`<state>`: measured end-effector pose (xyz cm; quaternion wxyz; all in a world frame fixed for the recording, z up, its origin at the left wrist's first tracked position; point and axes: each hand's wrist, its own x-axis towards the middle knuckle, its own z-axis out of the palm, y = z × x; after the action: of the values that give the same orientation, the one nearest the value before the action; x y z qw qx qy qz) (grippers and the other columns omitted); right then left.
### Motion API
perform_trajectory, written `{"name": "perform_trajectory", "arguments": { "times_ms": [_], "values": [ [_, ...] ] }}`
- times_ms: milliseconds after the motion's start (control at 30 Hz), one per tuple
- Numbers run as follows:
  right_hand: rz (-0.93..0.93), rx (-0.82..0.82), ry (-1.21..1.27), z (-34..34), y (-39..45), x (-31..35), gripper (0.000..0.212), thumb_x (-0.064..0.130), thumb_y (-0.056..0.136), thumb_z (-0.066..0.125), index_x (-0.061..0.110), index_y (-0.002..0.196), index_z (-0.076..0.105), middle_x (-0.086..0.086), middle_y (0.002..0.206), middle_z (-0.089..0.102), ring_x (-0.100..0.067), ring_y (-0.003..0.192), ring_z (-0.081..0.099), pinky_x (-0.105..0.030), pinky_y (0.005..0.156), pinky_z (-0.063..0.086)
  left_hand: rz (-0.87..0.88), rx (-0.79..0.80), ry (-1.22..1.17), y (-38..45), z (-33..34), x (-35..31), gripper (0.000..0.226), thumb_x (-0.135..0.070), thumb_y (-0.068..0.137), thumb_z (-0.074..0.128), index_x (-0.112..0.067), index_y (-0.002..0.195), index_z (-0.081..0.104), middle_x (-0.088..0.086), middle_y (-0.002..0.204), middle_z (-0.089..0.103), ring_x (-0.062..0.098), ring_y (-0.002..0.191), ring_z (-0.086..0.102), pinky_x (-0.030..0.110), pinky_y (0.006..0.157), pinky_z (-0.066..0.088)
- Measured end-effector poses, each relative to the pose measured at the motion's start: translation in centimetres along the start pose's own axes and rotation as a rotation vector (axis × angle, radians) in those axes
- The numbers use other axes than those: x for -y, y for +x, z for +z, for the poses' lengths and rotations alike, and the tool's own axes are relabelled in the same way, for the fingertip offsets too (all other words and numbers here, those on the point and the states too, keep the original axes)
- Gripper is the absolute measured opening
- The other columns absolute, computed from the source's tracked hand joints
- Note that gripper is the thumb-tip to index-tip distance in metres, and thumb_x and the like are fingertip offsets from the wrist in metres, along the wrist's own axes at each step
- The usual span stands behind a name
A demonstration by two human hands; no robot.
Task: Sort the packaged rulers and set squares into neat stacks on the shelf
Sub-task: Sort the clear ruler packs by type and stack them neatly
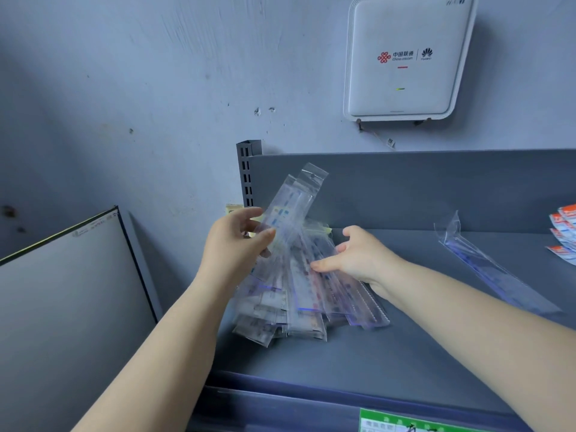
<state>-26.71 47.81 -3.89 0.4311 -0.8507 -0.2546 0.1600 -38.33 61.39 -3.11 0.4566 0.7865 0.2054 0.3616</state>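
Pinched between thumb and curled fingers, the upper part of a fanned bundle of clear plastic sleeves holding transparent rulers (299,269) sits in the left hand (237,241), which tilts the sleeves' hang-hole tabs up toward the grey back panel of the grey metal shelf (389,347); the right hand (355,255) lies with fingers nearly straight and spread against the bundle's right side, pressing rather than gripping, probably to square the splayed packets into one stack. The bundle's lower ends rest on the shelf surface near its left edge, beside the slotted grey upright post (247,173) at the back left corner, so that corner likely serves as a stop for aligning. Well apart to the right lies a single long clear-sleeved ruler (486,263), set diagonally on the shelf, and at the far right edge are small red-and-white packets (564,235), partly cut off. Between the bundle and the lone ruler the shelf surface is bare, giving room to lay out a second stack; the front lip with its green label (411,424) is close below the bundle. Whether any set squares are in the bundle cannot be told
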Motion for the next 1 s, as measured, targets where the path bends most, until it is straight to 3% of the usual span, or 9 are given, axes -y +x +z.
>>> {"name": "perform_trajectory", "arguments": {
  "times_ms": [100,200,400,533,600,667,767,867,1000],
  "values": [
    [0.043,0.006,-0.054,-0.7,0.5,-0.3,0.086,0.024,0.066,0.084,-0.001,0.134,0.037,-0.012,0.132,0.048,-0.027,0.115,0.052,-0.033,0.095,0.042,-0.034,-0.049,-0.12,0.1,-0.3,-0.1,0.03,-0.007,0.089,0.059,-0.011,0.119,0.059,0.0,0.071,0.06,-0.003,0.04,0.052,0.014,0.055,0.043],
    [0.034,0.014,-0.017,-1.1,0.6,-0.5,0.075,0.018,0.066,0.084,0.0,0.129,0.048,-0.01,0.132,0.05,-0.023,0.109,0.052,-0.026,0.083,0.039,-0.107,-0.1,-0.251,0.1,-0.6,-0.5,0.018,-0.008,0.091,0.058,-0.018,0.105,0.061,0.003,0.06,0.055,-0.002,0.035,0.045,0.01,0.042,0.033],
    [0.031,0.008,0.199,-2.1,0.7,-0.9,0.059,0.006,0.072,0.078,0.003,0.125,0.052,-0.006,0.115,0.053,-0.022,0.103,0.05,-0.027,0.086,0.036,-0.28,-0.079,-0.538,0.1,-1.0,-0.9,0.018,-0.004,0.091,0.055,-0.013,0.077,0.06,0.009,0.064,0.044,0.006,0.033,0.039,0.013,0.034,0.02],
    [0.01,-0.041,0.38,-3.5,0.7,-0.9,0.044,0.003,0.078,0.072,0.007,0.117,0.051,-0.01,0.104,0.061,-0.018,0.079,0.055,-0.031,0.074,0.044,-0.285,-0.063,-0.581,0.2,-0.8,-1.7,0.021,0.0,0.094,0.046,-0.008,0.079,0.059,0.007,0.058,0.065,0.013,0.043,0.053,0.021,0.043,0.027],
    [-0.016,-0.025,0.479,-4.2,0.4,-0.8,0.035,-0.001,0.083,0.065,0.009,0.113,0.051,-0.007,0.089,0.061,-0.017,0.071,0.055,-0.033,0.073,0.046,-0.297,-0.062,-0.612,0.4,-0.7,-2.0,0.02,0.003,0.093,0.042,-0.005,0.085,0.059,0.004,0.059,0.069,0.013,0.046,0.059,0.027,0.052,0.03],
    [-0.062,0.01,0.564,-4.9,0.0,-0.6,0.025,-0.001,0.087,0.059,0.011,0.107,0.05,-0.005,0.081,0.06,-0.016,0.068,0.057,-0.032,0.068,0.048,-0.3,-0.052,-0.646,0.6,-0.5,-2.5,0.02,0.006,0.09,0.04,-0.003,0.097,0.056,0.006,0.065,0.07,0.012,0.046,0.062,0.026,0.049,0.036],
    [-0.167,0.009,0.602,-6.2,-0.8,-0.3,0.018,-0.001,0.091,0.053,0.014,0.101,0.053,-0.002,0.08,0.058,-0.011,0.065,0.058,-0.03,0.066,0.048,-0.251,0.029,-0.661,0.5,-0.1,-3.3,0.029,0.012,0.089,0.043,-0.004,0.112,0.048,0.008,0.077,0.068,0.012,0.049,0.065,0.018,0.04,0.044],
    [-0.278,-0.035,0.645,-8.0,-1.7,-0.3,0.019,-0.002,0.091,0.052,0.017,0.096,0.054,0.0,0.082,0.057,-0.006,0.058,0.06,-0.028,0.065,0.045,-0.18,0.134,-0.612,0.1,0.7,-4.4,0.037,0.016,0.085,0.051,-0.003,0.116,0.046,0.0,0.068,0.071,0.014,0.054,0.068,0.024,0.048,0.055],
    [-0.365,-0.049,0.692,-10.4,-2.8,-1.1,0.021,-0.003,0.091,0.051,0.018,0.095,0.054,0.0,0.081,0.059,-0.005,0.057,0.06,-0.025,0.068,0.045,-0.107,0.21,-0.508,-0.8,2.9,-6.2,0.038,0.016,0.081,0.057,-0.009,0.109,0.049,0.009,0.087,0.07,0.018,0.064,0.071,0.033,0.061,0.058]
  ]
}}
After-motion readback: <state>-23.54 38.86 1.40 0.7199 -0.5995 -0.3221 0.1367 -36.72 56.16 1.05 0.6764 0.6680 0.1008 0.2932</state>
